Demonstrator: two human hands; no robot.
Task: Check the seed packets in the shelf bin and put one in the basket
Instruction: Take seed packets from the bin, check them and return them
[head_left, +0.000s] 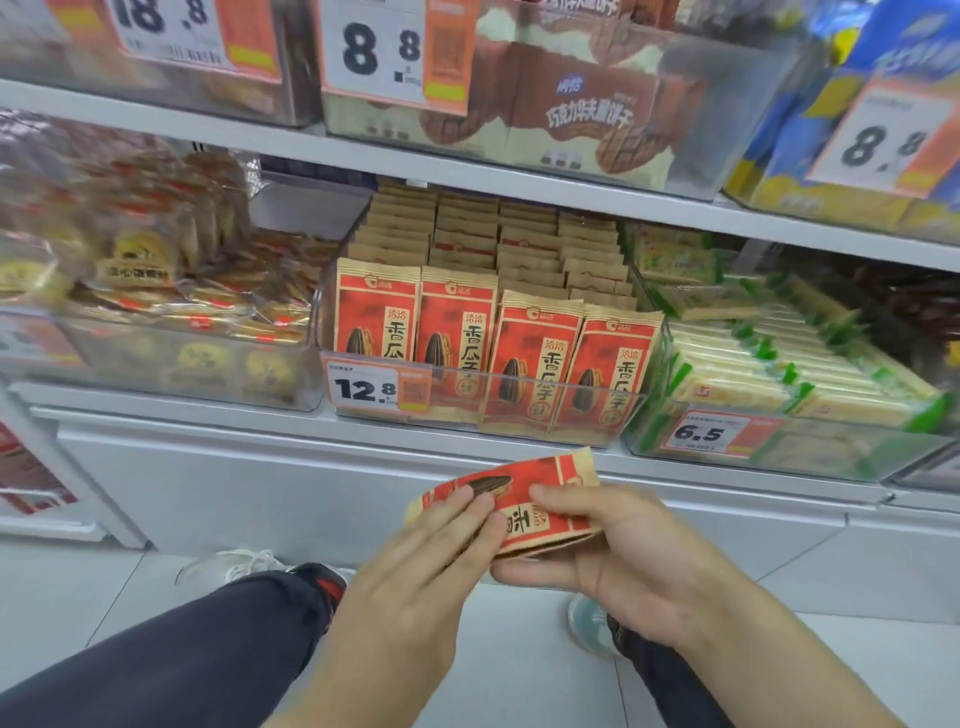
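Note:
A red and tan seed packet (524, 491) lies sideways in front of me, below the shelf. My right hand (618, 561) grips its right end, thumb on top and fingers underneath. The straight fingers of my left hand (431, 566) rest on its left part. Above, a clear shelf bin (550, 402) holds several rows of the same seed packets (457, 332) standing upright, with a 12.8 price tag (363, 387) on its front. No basket is in view.
A clear bin of cakes (171, 364) stands left of the seed bin, and one of green-edged white packs (779, 374) to the right. The upper shelf (363, 156) carries biscuit packs. My knees and shoes show over the tiled floor (519, 649).

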